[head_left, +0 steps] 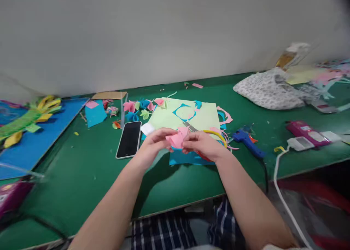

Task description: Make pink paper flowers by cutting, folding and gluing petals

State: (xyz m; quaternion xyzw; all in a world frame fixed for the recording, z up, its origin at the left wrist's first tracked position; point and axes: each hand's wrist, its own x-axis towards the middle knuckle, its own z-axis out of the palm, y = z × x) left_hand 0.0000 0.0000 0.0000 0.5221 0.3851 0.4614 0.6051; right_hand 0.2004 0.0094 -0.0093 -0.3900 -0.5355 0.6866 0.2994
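Note:
Between both hands is a piece of pink paper (176, 138), bent into a cupped, petal-like shape. My left hand (156, 142) pinches its left side, and my right hand (199, 143) pinches its right side. Scissors with a yellow and red handle (217, 134) lie partly under my right hand, their blades (189, 126) pointing away to the left. Beneath the hands are blue paper (182, 158) and a pale green sheet (209, 115) with a blue cut-out ring (176, 113) on it. Small folded paper flowers (129, 106) in pink, blue and green sit beyond my left hand.
A phone (129, 139) lies left of the hands. To the right are a blue glue gun (247, 143) with a cord, a magenta device (307, 133) with a white plug, and a patterned cloth (270, 89). A blue board (41, 144) with paper decorations lies far left.

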